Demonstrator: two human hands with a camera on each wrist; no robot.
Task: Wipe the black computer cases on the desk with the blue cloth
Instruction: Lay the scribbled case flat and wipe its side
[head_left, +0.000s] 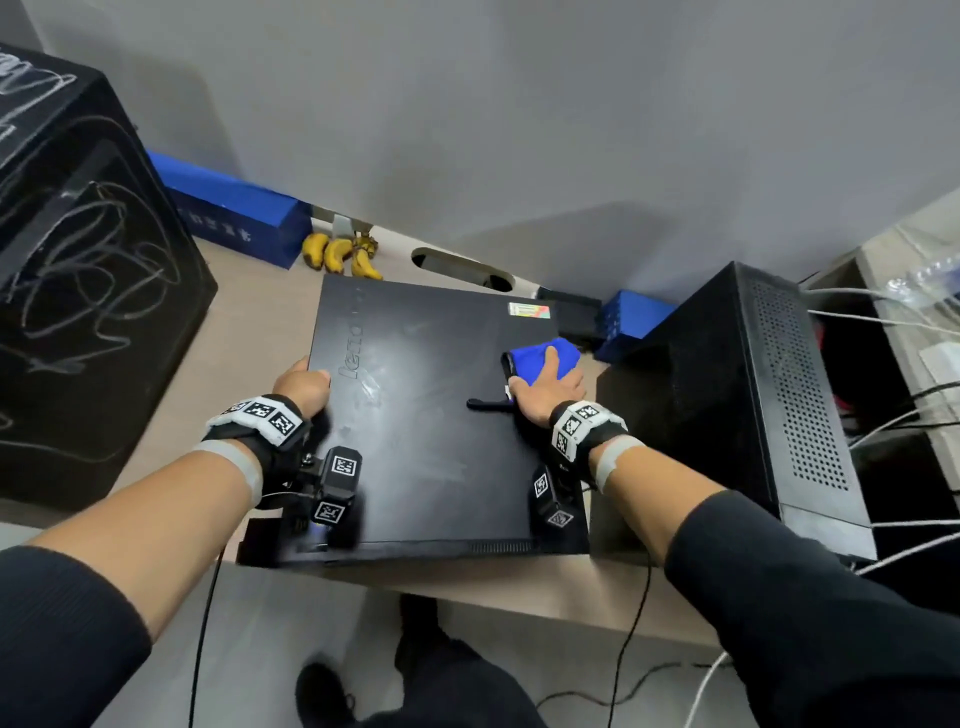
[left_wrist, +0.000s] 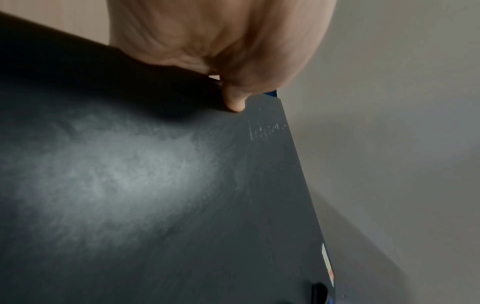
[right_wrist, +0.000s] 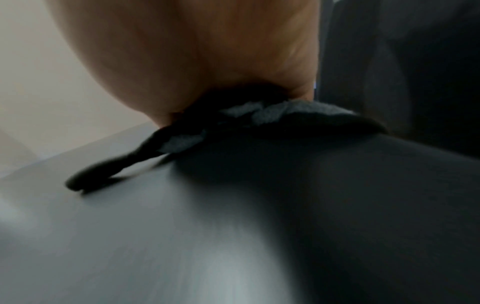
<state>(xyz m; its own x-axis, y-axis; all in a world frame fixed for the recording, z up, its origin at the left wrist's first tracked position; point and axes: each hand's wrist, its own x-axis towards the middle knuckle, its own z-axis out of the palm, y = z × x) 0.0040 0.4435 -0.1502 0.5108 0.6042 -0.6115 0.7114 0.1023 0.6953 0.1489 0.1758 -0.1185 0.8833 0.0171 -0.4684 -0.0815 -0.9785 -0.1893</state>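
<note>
A flat black computer case (head_left: 431, 415) lies on the desk (head_left: 249, 332) in the head view. My left hand (head_left: 304, 387) grips its left edge, thumb on top; the left wrist view shows that thumb (left_wrist: 235, 102) pressed on the dusty panel (left_wrist: 155, 195). My right hand (head_left: 545, 384) holds the bunched blue cloth (head_left: 535, 358) against the case's right edge, one finger lying over the cloth. In the right wrist view the palm (right_wrist: 194, 51) sits on the cloth (right_wrist: 272, 115), which looks dark there. A second black case (head_left: 727, 389) stands upright at right, a larger one (head_left: 78, 286) at left.
Bananas (head_left: 340, 254) and a blue box (head_left: 234, 208) lie along the back wall, with a cable slot (head_left: 462, 267) behind the flat case. Another blue box (head_left: 631, 322) sits between the cases. White and black cables (head_left: 883, 415) trail at the far right.
</note>
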